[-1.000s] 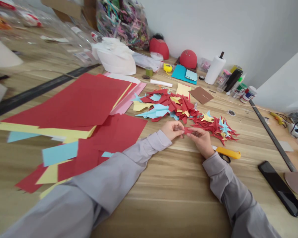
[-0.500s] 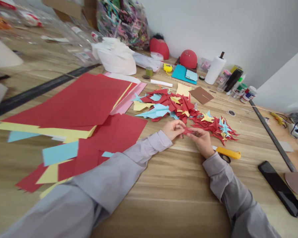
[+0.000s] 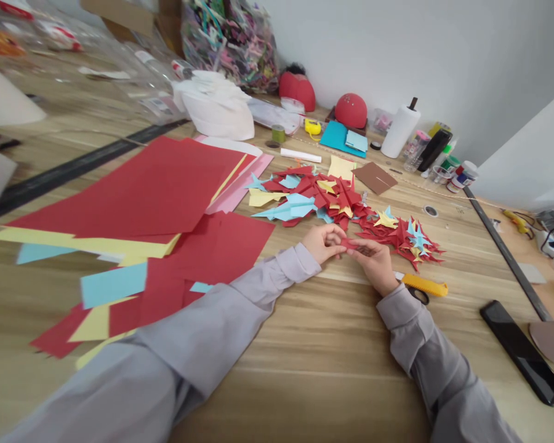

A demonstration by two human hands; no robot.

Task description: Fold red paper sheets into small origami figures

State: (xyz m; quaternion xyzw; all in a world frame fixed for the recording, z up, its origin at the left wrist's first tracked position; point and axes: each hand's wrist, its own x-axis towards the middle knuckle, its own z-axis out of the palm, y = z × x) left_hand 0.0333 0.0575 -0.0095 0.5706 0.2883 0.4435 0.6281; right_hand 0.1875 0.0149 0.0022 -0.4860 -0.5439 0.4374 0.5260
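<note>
A small piece of red paper (image 3: 348,243) is pinched between my two hands, above the wooden table. My left hand (image 3: 324,242) grips its left side, and my right hand (image 3: 373,261) holds the right side with thumb and fingers. Just beyond them lies a pile of folded red, blue and yellow paper pieces (image 3: 346,194). Farther right are smaller folded stars (image 3: 404,237) in the same colours. Large red sheets (image 3: 133,184) are stacked at the left, with blue and yellow sheets partly beneath.
Near my right wrist lie a yellow cutter (image 3: 427,285) and dark-handled scissors (image 3: 418,295). A black phone (image 3: 519,351) rests at the right. Toward the wall stand a white bottle (image 3: 400,130), a red pincushion (image 3: 351,111) and a stack of white material (image 3: 219,107).
My left thumb has shifted slightly to the right against the red paper. Otherwise both hands stay nearly where they were, still holding it.
</note>
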